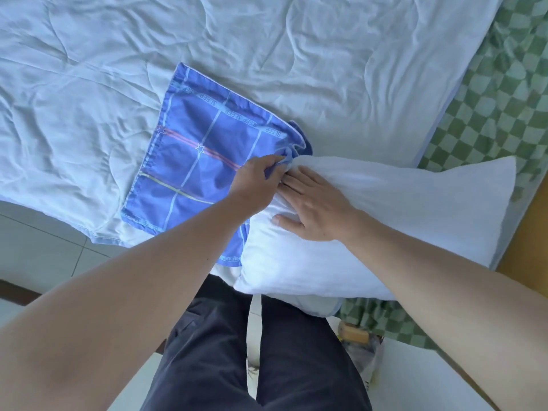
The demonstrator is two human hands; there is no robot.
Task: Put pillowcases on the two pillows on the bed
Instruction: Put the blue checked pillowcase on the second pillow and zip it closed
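left hand [258, 179] grip: pillowcase [192, 161] | right hand [314, 209] flat: pillow [400, 209]

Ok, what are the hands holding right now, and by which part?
The left hand grips the blue pillowcase at its bunched opening edge. The right hand holds nothing; it lies flat on the white pillow.

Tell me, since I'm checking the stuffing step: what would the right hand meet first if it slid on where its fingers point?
Likely the blue pillowcase mouth that the left hand holds, just beyond the right hand.

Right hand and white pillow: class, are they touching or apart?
Touching. The head view shows the right hand lying flat, fingers straight, pressed on the white pillow.
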